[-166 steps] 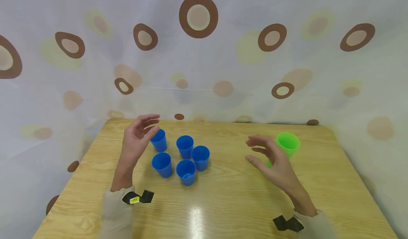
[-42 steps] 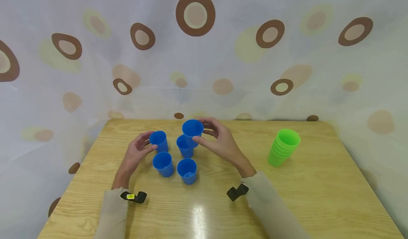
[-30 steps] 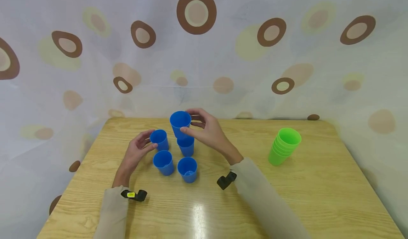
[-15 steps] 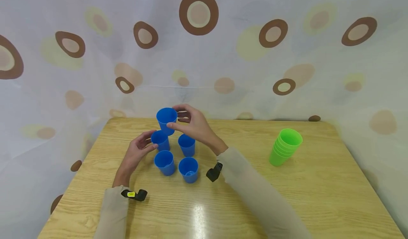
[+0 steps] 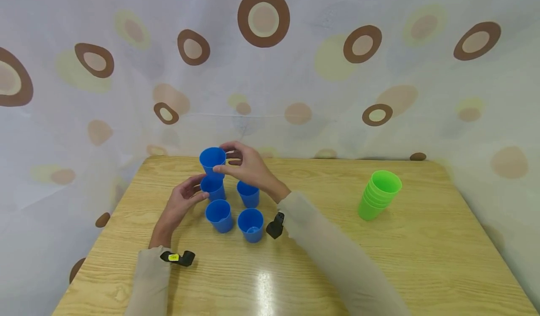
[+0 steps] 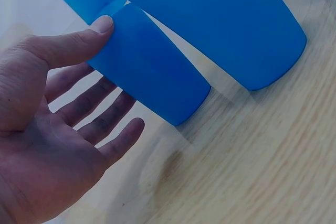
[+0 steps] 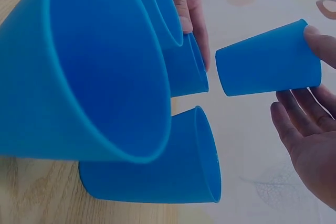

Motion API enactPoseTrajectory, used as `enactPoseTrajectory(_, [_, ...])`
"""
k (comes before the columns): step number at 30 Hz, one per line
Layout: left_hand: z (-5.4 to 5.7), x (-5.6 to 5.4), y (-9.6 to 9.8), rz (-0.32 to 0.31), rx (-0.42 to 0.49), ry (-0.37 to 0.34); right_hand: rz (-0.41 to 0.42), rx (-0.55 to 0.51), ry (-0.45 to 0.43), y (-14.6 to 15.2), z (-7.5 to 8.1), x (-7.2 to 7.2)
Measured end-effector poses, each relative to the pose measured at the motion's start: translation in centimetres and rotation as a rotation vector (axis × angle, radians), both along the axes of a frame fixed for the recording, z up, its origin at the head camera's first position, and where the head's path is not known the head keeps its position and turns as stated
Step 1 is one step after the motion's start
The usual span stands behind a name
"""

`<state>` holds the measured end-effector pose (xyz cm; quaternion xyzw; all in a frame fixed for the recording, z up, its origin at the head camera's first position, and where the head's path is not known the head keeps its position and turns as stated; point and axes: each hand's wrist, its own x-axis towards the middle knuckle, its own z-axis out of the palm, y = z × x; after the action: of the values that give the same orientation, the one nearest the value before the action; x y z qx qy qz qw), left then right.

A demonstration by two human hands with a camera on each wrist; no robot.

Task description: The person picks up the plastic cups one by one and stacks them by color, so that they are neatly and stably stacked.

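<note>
In the head view my right hand (image 5: 251,168) holds a blue cup (image 5: 211,160) upright by its side, thumb in front and fingers behind. This cup is lifted over the back-left blue cup (image 5: 213,190); in the right wrist view a gap shows between the lifted cup (image 7: 270,61) and the cup (image 7: 184,69) below. My left hand (image 5: 179,202) steadies that lower cup on the table, thumb on the near side and fingers round the far side. Beside them stand three more blue cups: front-left (image 5: 220,218), front-middle (image 5: 251,227) and back-middle (image 5: 249,196).
A nested stack of green cups (image 5: 377,199) leans slightly at the right of the wooden table (image 5: 320,259). A patterned cloth (image 5: 295,72) hangs behind and along the sides of the table.
My right hand has picked up the right-most blue cup, carried it left past the back-middle cup, and lowered it slightly over the back-left cup. My left hand has come to hold the back-left cup.
</note>
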<state>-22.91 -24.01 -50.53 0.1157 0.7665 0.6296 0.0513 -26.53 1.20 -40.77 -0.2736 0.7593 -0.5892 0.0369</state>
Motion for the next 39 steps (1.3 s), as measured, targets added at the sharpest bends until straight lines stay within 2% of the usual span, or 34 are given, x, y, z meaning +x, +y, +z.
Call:
enactPoseTrajectory(12, [0.1,0.2,0.1,0.014,-0.021,-0.031,0.031,0.131,-0.013,-1.3,-0.6,0.1])
enactPoseTrajectory(27, [-0.1,0.0,0.1,0.003,0.038,-0.002,0.065,0.173,-0.043,-1.7,-1.8,0.3])
enactPoseTrajectory(33, [-0.1,0.2,0.1,0.006,0.044,0.0,0.063,0.166,-0.016,-1.4,-1.5,0.7])
enactPoseTrajectory(39, [-0.1,0.2,0.1,0.005,0.051,-0.002,0.075,0.098,0.023,-0.2,-0.6,1.7])
